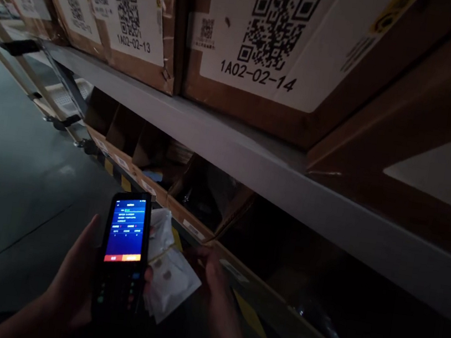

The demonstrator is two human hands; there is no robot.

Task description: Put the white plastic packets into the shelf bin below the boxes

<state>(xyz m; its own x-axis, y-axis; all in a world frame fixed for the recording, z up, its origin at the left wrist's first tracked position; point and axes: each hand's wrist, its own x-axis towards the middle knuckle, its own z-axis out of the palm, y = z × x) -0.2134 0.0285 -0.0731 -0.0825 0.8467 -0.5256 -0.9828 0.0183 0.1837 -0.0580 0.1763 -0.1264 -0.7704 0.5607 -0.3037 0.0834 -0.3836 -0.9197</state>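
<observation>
Scanning by the shelf (pixel 228 147)
Left hand (pixel 71 281) is gripping scanner (pixel 123 255); right hand (pixel 217 285) is pinching white packets (pixel 170 281).

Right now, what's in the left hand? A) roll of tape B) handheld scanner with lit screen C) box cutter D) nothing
B: the left hand is wrapped around a dark handheld scanner whose blue screen is lit, while the right hand holds a bundle of white packets just beside it, below the grey shelf.
</observation>
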